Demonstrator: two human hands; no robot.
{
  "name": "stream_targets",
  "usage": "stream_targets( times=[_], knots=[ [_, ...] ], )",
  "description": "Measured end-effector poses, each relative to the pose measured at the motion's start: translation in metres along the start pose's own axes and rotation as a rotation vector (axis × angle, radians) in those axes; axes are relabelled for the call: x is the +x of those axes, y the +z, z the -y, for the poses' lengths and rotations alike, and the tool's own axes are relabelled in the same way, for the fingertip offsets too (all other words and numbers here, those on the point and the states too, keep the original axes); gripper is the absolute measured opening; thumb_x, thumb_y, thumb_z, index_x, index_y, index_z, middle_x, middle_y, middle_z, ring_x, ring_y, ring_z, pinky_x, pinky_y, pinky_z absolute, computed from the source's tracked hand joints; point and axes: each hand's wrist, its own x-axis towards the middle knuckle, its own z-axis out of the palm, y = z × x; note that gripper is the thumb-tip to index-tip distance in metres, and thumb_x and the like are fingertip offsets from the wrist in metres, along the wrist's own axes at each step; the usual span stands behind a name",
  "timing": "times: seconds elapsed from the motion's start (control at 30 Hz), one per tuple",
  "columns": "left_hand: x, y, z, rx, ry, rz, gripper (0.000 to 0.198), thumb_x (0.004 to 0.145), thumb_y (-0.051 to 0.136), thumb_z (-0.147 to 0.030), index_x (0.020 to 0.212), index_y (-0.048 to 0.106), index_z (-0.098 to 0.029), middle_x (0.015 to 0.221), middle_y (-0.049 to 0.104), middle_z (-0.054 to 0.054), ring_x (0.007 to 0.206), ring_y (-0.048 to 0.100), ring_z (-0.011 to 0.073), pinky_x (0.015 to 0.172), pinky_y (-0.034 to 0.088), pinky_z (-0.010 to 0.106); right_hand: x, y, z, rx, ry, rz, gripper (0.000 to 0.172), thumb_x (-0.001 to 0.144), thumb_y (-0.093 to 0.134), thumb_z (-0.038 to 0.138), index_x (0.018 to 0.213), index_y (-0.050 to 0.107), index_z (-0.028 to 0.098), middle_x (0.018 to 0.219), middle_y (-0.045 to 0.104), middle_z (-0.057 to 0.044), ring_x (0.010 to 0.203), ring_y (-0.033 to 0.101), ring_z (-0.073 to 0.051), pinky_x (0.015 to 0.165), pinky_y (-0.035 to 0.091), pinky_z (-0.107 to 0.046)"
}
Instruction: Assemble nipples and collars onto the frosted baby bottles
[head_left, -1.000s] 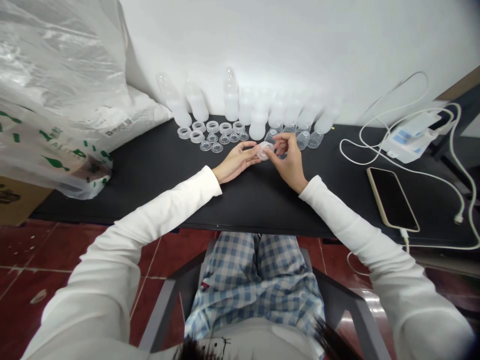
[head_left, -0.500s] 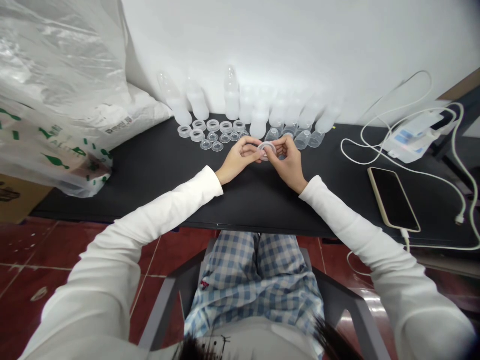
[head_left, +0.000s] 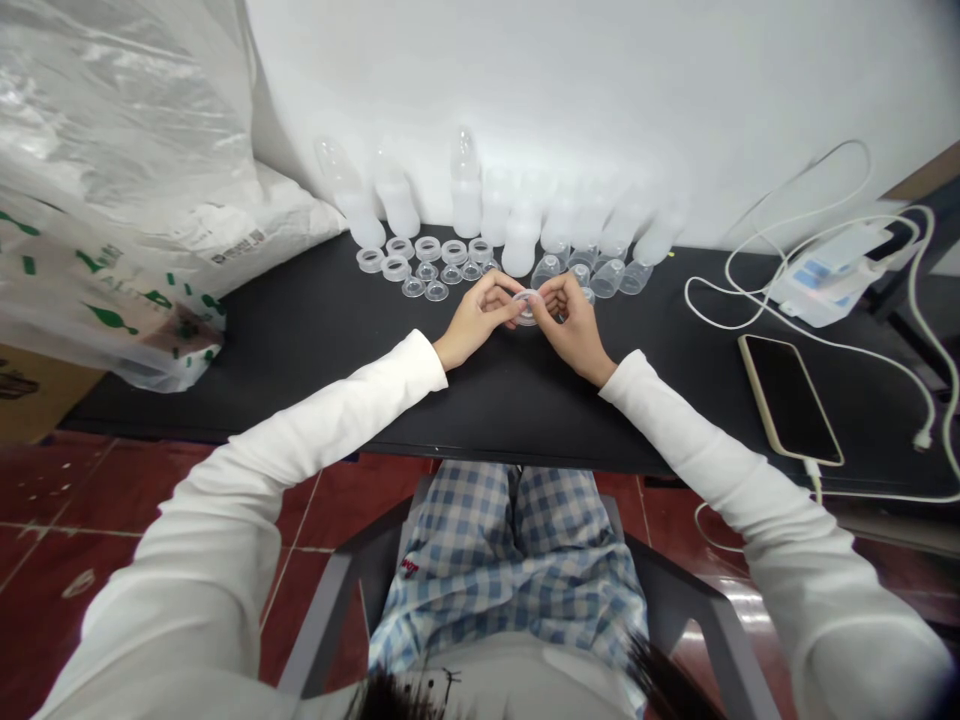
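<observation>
My left grip (head_left: pixel 478 322) and right grip (head_left: pixel 574 330) pinch 1 translucent round plastic ring (head_left: pixel 526 317): fingertip handling, likely needing even pressure next.

Upper body: white, long-sleeved. Left sleeve (head_left: pixel 300 440), running to lower left of frame: plain, creased crosswise in several bands, ending in a smooth cuff (head_left: pixel 427 362). Right sleeve (head_left: pixel 690 428), toward lower right: same plain white cloth, likewise folded; outer end blurred. Left hand (head_left: pixel 472 320) and right hand (head_left: pixel 576 328) bare. Shirt front (head_left: pixel 525 660), bottom centre: pale, small dark line print (head_left: pixel 450 678), partly hidden. Trousers (head_left: pixel 472 545), lower centre: blue-and-white check, small red mark (head_left: pixel 409 567), illegible.
</observation>
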Motion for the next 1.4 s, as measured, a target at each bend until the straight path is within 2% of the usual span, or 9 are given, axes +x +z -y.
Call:
stream_targets(
  times=[0.37, 0.53, 0.67, 0.83, 0.97, 1.1, 1.4],
  knots=[
    [0.001, -0.001, 0.002, 0.084, 0.042, -0.054, 0.036, 0.077, 0.085, -0.048, 0.092, 0.067, -0.02, 0.069, 0.061, -0.001, 0.061, 0.057, 0.0136, 0.064, 0.048, 0.03, -0.004, 0.008, 0.001, -0.106, -0.017, -0.036, 0.044, 0.099, 0.046, 0.068, 0.093, 0.049, 0.024, 0.072, 0.053, 0.001, 0.06, 0.051, -0.014, 0.056, 0.05, -0.032],
    [0.002, 0.001, 0.006, 0.134, 0.086, -0.064, 0.033, 0.08, 0.083, -0.046, 0.093, 0.066, -0.02, 0.066, 0.058, -0.004, 0.059, 0.056, 0.0104, 0.059, 0.046, 0.024, -0.003, 0.007, 0.003, -0.113, -0.003, -0.051, 0.045, 0.1, 0.044, 0.068, 0.093, 0.049, 0.024, 0.072, 0.053, 0.001, 0.06, 0.052, -0.014, 0.056, 0.05, -0.031],
    [0.002, 0.002, 0.009, 0.126, 0.108, -0.069, 0.041, 0.079, 0.082, -0.052, 0.097, 0.067, -0.019, 0.067, 0.059, -0.004, 0.059, 0.057, 0.008, 0.059, 0.047, 0.021, -0.002, 0.003, 0.006, -0.098, 0.008, -0.061, 0.043, 0.1, 0.046, 0.066, 0.092, 0.049, 0.024, 0.072, 0.054, 0.001, 0.059, 0.052, -0.015, 0.057, 0.051, -0.033],
    [0.0, 0.002, 0.007, 0.186, 0.116, -0.058, 0.045, 0.083, 0.075, -0.06, 0.099, 0.072, -0.018, 0.072, 0.064, -0.001, 0.062, 0.058, 0.008, 0.06, 0.05, 0.021, -0.002, 0.0, 0.007, -0.158, 0.006, -0.044, 0.042, 0.1, 0.044, 0.067, 0.094, 0.053, 0.026, 0.07, 0.056, -0.001, 0.06, 0.056, -0.018, 0.061, 0.056, -0.039],
    [-0.001, 0.003, 0.005, 0.205, 0.159, -0.076, 0.041, 0.083, 0.076, -0.058, 0.092, 0.07, -0.019, 0.067, 0.057, -0.003, 0.059, 0.053, 0.0074, 0.055, 0.044, 0.02, -0.003, 0.002, 0.007, -0.179, -0.014, -0.014, 0.046, 0.1, 0.04, 0.069, 0.093, 0.052, 0.025, 0.069, 0.055, -0.001, 0.058, 0.055, -0.018, 0.059, 0.056, -0.04],
    [-0.001, 0.005, 0.006, 0.233, 0.158, -0.077, 0.037, 0.085, 0.076, -0.053, 0.09, 0.067, -0.018, 0.068, 0.053, -0.004, 0.06, 0.049, 0.0073, 0.056, 0.04, 0.019, -0.004, 0.006, 0.007, -0.15, -0.009, -0.008, 0.047, 0.099, 0.04, 0.07, 0.096, 0.052, 0.024, 0.069, 0.052, 0.0, 0.06, 0.056, -0.018, 0.063, 0.058, -0.04],
    [-0.004, 0.005, 0.005, 0.326, 0.184, -0.08, 0.04, 0.089, 0.069, -0.058, 0.094, 0.063, -0.02, 0.071, 0.05, -0.004, 0.062, 0.049, 0.0079, 0.057, 0.043, 0.02, -0.005, 0.006, 0.007, -0.098, 0.003, -0.013, 0.043, 0.101, 0.041, 0.067, 0.103, 0.053, 0.025, 0.076, 0.055, -0.002, 0.072, 0.061, -0.021, 0.072, 0.059, -0.043]
  ],
)
